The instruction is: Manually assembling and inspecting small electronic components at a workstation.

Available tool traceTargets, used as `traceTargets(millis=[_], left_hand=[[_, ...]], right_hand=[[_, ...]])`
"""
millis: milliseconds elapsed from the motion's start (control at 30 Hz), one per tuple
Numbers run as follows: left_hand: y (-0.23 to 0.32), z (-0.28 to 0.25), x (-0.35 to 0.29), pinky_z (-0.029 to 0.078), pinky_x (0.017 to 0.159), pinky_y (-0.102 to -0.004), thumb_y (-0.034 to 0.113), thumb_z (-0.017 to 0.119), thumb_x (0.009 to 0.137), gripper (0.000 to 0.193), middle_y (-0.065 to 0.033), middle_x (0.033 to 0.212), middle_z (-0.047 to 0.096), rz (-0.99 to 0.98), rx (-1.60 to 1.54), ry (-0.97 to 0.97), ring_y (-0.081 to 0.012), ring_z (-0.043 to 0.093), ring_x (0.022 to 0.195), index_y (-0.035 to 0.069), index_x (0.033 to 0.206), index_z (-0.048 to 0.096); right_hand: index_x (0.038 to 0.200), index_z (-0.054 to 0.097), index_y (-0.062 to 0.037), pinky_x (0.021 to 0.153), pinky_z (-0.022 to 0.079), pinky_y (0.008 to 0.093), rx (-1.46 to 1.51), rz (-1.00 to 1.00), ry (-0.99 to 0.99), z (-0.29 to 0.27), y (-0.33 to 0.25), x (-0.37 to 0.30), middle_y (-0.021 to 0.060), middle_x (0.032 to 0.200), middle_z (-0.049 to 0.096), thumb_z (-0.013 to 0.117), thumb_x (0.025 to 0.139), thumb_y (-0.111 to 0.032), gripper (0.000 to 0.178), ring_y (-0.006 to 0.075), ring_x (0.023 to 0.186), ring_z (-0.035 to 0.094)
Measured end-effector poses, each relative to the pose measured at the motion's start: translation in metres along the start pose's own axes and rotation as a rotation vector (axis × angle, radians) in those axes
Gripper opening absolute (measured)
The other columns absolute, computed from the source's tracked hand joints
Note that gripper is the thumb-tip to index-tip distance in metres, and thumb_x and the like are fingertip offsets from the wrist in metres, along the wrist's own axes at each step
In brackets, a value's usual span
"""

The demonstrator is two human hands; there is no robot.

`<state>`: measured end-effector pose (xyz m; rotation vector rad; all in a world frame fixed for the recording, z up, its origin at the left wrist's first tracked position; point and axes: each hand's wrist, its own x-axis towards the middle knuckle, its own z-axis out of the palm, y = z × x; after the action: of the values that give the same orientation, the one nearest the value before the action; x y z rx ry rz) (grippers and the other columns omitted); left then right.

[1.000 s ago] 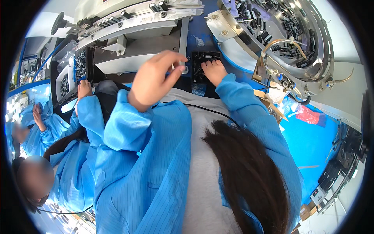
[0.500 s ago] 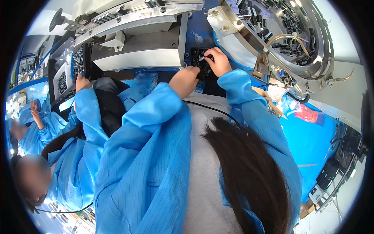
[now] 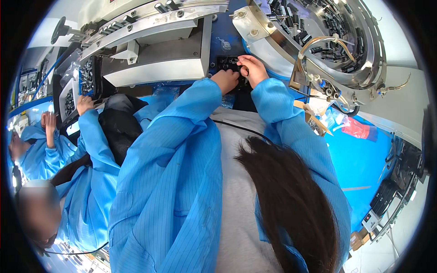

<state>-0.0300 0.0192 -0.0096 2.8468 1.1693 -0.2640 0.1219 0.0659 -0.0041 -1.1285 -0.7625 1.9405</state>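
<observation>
A black tray (image 3: pixel 226 60) with small black parts sits at the front of the blue bench. My left hand (image 3: pixel 226 81) is at the tray's near edge, fingers closed and fingertips down among the parts; what they hold, if anything, is hidden. Just to its right, my right hand (image 3: pixel 255 69) is closed in a pinch, raised slightly over the tray. A small dark component (image 3: pixel 246 73) with thin metallic leads shows between its thumb and fingers. The two hands are close together but apart.
A metal bowl feeder (image 3: pixel 314 41) holding many black cylindrical parts stands at the right. A machine with a white-fronted housing (image 3: pixel 154 73) fills the left. Further left, a co-worker's hand (image 3: pixel 84 104) is beside a parts bin (image 3: pixel 88 77). A red plastic bag (image 3: pixel 359 129) lies at right.
My right hand has turned, and the component with leads now shows in its pinch. My left hand stays at the tray. The whole view has shifted slightly.
</observation>
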Motion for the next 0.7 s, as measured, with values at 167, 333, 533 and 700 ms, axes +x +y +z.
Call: traceTargets(millis=[167, 333, 533, 700], left_hand=[[0.0, -0.001, -0.002, 0.052, 0.058, -0.0302, 0.014, 0.061, 0.075, 0.014, -0.006, 0.096, 0.054, 0.047, 0.062, 0.086, -0.0212, 0.059, 0.087, 0.008, 0.087, 0.063], [0.002, 0.007, 0.004, 0.052, 0.059, -0.0298, 0.016, 0.06, 0.076, 0.023, -0.0053, 0.094, 0.055, 0.073, 0.102, 0.006, -0.0203, 0.059, 0.085, 0.009, 0.098, 0.061], [0.008, 0.006, 0.011, 0.053, 0.06, -0.0311, 0.016, 0.058, 0.079, 0.022, -0.0065, 0.096, 0.057, 0.026, 0.157, -0.08, -0.0201, 0.061, 0.084, 0.007, 0.1, 0.061], [0.004, 0.011, 0.008, 0.053, 0.06, -0.0312, 0.015, 0.057, 0.078, 0.015, -0.0069, 0.095, 0.06, 0.075, 0.185, 0.082, -0.0215, 0.061, 0.086, 0.007, 0.088, 0.065]], right_hand=[[0.102, 0.06, -0.0011, 0.051, 0.032, 0.0251, 0.219, 0.094, 0.048, 0.0, -0.003, -0.007, 0.0059, 0.078, 0.058, 0.057, 0.094, -0.022, 0.023, 0.01, 0.052, 0.038], [0.099, 0.06, -0.0036, 0.051, 0.031, 0.0251, 0.29, 0.172, 0.084, 0.0, -0.008, -0.016, 0.0057, 0.076, 0.056, 0.054, 0.096, -0.031, 0.029, 0.0108, 0.052, 0.036], [0.111, 0.06, -0.0037, 0.055, 0.033, 0.0255, 0.504, 0.237, -0.13, -0.013, -0.008, -0.022, 0.0057, 0.08, 0.056, 0.049, 0.095, -0.025, 0.029, 0.0105, 0.054, 0.036], [0.116, 0.058, -0.0019, 0.055, 0.033, 0.0254, 0.363, 0.169, -0.125, -0.004, -0.013, -0.04, 0.0097, 0.087, 0.059, 0.052, 0.092, -0.021, 0.031, 0.0108, 0.055, 0.037]])
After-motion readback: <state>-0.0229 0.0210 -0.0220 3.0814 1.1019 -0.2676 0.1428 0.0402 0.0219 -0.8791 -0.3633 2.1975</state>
